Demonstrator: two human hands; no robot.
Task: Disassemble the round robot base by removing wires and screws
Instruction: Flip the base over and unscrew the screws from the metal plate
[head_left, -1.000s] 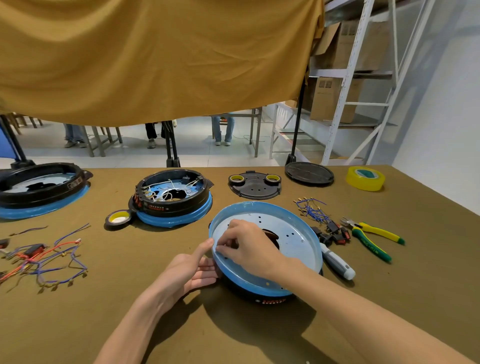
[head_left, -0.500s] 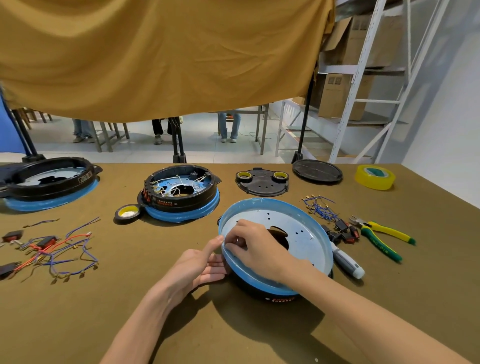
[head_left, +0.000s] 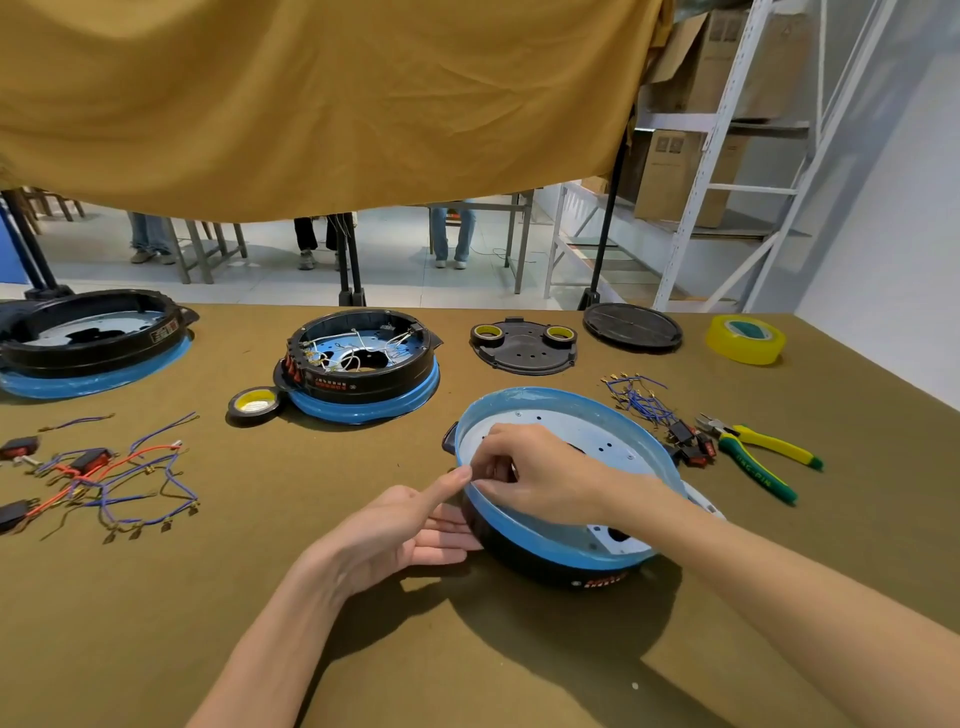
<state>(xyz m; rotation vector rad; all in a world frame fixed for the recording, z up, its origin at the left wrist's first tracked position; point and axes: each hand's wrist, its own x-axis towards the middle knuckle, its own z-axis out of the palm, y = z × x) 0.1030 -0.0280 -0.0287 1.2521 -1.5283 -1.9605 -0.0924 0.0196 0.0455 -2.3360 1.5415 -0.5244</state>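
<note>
Lying near the middle of the olive-cloth counter (head_left: 156, 623): round robot base with blue rim, black wall and pale metal floor plate (head_left: 597, 540), tipped toward the person.

Left hand (head_left: 405, 530): fingers straight against the base's near-left wall, thumb up at the rim; steadying, gripping nothing.

Right hand (head_left: 535, 473): inside the rim, fingers curled in a pinch at the near-left edge; the item pinched is too small to identify.

Step, as judged: freeing a small fastener or wire end.

Next move calls for a steady base and a clean lift-out.

Right of base: yellow-and-green pliers (head_left: 758, 457), loose blue wires (head_left: 639, 400).
</note>
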